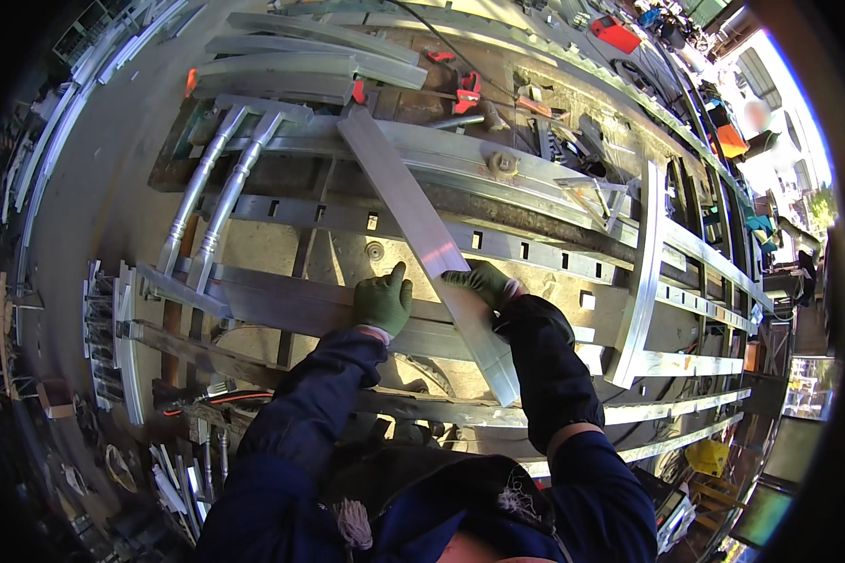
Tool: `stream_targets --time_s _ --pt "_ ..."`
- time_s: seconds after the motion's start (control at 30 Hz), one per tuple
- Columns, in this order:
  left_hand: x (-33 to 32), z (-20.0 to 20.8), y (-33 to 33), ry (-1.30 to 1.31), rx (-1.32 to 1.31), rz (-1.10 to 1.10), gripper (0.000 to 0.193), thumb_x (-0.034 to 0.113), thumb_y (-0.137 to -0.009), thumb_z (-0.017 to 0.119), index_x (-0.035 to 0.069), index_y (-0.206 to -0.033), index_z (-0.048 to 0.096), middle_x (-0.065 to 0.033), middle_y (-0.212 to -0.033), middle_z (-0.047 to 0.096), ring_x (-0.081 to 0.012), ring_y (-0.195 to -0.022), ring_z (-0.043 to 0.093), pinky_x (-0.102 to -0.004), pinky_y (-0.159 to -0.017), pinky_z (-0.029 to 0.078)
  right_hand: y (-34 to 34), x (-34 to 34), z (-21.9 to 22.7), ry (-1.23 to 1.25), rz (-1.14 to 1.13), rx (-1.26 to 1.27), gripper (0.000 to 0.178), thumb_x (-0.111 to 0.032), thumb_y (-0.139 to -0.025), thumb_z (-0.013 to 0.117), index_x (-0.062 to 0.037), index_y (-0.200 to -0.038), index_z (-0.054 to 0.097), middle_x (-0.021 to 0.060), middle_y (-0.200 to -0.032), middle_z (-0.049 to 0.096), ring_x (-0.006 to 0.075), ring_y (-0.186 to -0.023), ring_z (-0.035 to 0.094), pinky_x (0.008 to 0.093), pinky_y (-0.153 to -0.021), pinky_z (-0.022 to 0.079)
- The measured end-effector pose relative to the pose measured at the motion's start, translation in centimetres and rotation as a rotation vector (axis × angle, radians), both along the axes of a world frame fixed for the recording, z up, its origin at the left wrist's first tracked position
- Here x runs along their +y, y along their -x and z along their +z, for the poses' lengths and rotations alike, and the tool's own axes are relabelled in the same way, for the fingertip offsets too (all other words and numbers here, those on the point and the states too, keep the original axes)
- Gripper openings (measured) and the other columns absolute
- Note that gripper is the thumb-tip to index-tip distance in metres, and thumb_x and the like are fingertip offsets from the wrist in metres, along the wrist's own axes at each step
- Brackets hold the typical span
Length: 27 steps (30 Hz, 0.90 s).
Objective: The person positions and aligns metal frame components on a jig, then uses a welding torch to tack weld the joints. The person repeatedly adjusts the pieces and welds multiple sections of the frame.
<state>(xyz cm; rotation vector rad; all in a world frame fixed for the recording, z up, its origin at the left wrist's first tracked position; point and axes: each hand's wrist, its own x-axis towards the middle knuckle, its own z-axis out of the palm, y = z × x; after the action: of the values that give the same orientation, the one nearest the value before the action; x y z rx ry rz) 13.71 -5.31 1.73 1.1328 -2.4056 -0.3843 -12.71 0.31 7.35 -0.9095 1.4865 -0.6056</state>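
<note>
A long, flat metal bar (399, 192) lies slantwise across the metal rails, from the far middle toward my right sleeve. My right hand (482, 283), in a green glove, is closed round the bar's edge. My left hand (382, 302), also gloved in green, is to the left of the bar, above a wide flat rail (277, 302). Its thumb stands apart from the loosely bent fingers, and I see nothing in it. Beyond both hands runs a rail with square holes (399, 225). My right sleeve hides part of the bar's near end.
Two turned metal balusters (218, 202) joined by short crosspieces lie at left. Several metal profiles (282, 77) and red-handled clamps (467, 92) lie at the far side. A pale upright metal piece (640, 272) crosses the rails at right. Metal stock (127, 347) stands at left.
</note>
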Motion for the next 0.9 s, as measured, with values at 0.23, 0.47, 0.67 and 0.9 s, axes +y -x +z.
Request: stream_targets --time_s 0.23,0.47,0.67,0.9 --pt "0.0 0.8 0.0 -0.017 -0.027 -0.003 0.039 0.033 -0.103 0.059 0.007 -0.130 0.069 -0.0148 -0.081 0.074 -0.0378 -0.072 0.071 -0.0541 -0.072 0.054 -0.1 -0.1 -0.6 -0.017 -0.020 0.057 0.062 -0.056 -0.090 0.085 -0.0005 -0.116 0.080 0.0111 -0.100 0.080 0.0185 -0.090 0.073 0.0375 -0.083 0.056" --pt "0.1 0.4 -0.1 -0.037 -0.014 -0.006 0.038 0.030 -0.103 0.059 0.006 -0.131 0.069 -0.0153 -0.080 0.073 -0.0372 -0.074 0.070 -0.0542 -0.073 0.054 0.0 -1.0 -2.1 0.060 0.067 0.073 0.053 -0.046 -0.096 0.082 0.0020 -0.119 0.077 0.0094 -0.101 0.080 0.0142 -0.092 0.070 0.0352 -0.086 0.055" --pt "0.0 1.1 0.2 -0.048 0.025 -0.025 0.035 0.027 -0.103 0.060 0.005 -0.128 0.069 -0.0152 -0.078 0.072 -0.0373 -0.073 0.070 -0.0537 -0.069 0.054 -0.8 -1.7 -3.4 0.087 -0.048 -0.045 0.051 -0.040 -0.098 0.082 0.0009 -0.127 0.075 0.0050 -0.107 0.078 0.0130 -0.091 0.068 0.0333 -0.083 0.055" --pt "0.0 1.1 0.0 -0.053 0.005 -0.029 0.034 0.025 -0.101 0.061 0.005 -0.128 0.069 -0.0154 -0.079 0.072 -0.0376 -0.072 0.070 -0.0533 -0.068 0.054 -4.1 -2.9 -1.0 0.107 -0.263 -0.219 0.047 -0.041 -0.098 0.082 0.0014 -0.118 0.078 0.0016 -0.101 0.076 0.0115 -0.086 0.067 0.0309 -0.077 0.055"
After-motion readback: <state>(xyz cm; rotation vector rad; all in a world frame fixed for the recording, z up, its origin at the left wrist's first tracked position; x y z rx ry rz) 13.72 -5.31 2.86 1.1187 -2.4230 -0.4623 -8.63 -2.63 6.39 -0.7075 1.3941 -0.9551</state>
